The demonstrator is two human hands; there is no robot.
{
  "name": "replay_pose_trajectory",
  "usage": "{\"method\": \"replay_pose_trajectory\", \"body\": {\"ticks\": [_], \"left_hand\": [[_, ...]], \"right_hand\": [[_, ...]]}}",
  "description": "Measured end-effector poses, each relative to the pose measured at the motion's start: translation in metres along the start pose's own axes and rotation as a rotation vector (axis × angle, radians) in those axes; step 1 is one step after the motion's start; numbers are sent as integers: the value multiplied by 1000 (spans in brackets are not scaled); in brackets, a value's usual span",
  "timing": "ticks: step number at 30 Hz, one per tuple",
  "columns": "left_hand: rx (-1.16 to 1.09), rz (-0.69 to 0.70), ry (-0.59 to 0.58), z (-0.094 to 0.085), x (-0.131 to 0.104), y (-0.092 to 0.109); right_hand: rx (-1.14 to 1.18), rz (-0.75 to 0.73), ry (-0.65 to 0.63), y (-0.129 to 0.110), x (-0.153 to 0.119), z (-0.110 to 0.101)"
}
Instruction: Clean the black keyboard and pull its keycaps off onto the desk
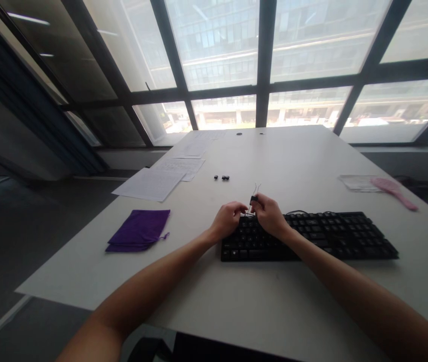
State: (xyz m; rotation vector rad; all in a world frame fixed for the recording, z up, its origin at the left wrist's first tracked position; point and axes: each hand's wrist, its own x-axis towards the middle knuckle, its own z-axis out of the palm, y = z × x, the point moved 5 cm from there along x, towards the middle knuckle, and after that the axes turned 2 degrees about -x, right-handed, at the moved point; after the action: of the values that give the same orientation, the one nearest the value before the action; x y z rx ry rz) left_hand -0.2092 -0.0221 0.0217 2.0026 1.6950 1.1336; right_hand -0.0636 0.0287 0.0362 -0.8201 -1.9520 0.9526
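A black keyboard (312,236) lies on the white table, and both hands are over its upper left corner. My right hand (270,215) is closed on a small wire keycap puller (253,200), whose black middle shows between the fingers. Two thin wire ends stick up from it, and more wire points down toward the keys. Just left of it, my left hand (230,217) is closed, fingertips pinched near the lower wire. What those fingertips hold is hidden. Beyond the hands sit several loose black keycaps (225,178).
Left on the white table (191,281) are a folded purple drawstring pouch (136,230) and written paper sheets (149,184). A pink hairbrush (393,190) lies partly over a clear bag (357,183) at the right. Large windows stand behind the far edge.
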Motion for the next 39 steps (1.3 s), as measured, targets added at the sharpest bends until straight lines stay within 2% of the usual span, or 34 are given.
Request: {"method": "replay_pose_trajectory", "body": {"ticks": [7,11,14,20,24,29,39], "left_hand": [[-26,8,11,1,0,-1],[32,17,2,0,0,1],[83,43,-10,-1,0,4],[137,131,-101,-1,-4,22],[153,123,-154,0,-4,27],[113,62,-205,5,3,23],[81,99,-120,7,-3,19]], "right_hand": [[-71,-53,-99,-5,-1,-1],[-160,-145,-195,-13,-5,2],[-251,-210,-222,-17,-7,1],[-348,-252,-165,-14,-15,-1],[-253,-225,-114,-6,-18,0],[-129,-154,-67,-1,-15,-4],[-48,-91,-39,5,-12,-7]]}}
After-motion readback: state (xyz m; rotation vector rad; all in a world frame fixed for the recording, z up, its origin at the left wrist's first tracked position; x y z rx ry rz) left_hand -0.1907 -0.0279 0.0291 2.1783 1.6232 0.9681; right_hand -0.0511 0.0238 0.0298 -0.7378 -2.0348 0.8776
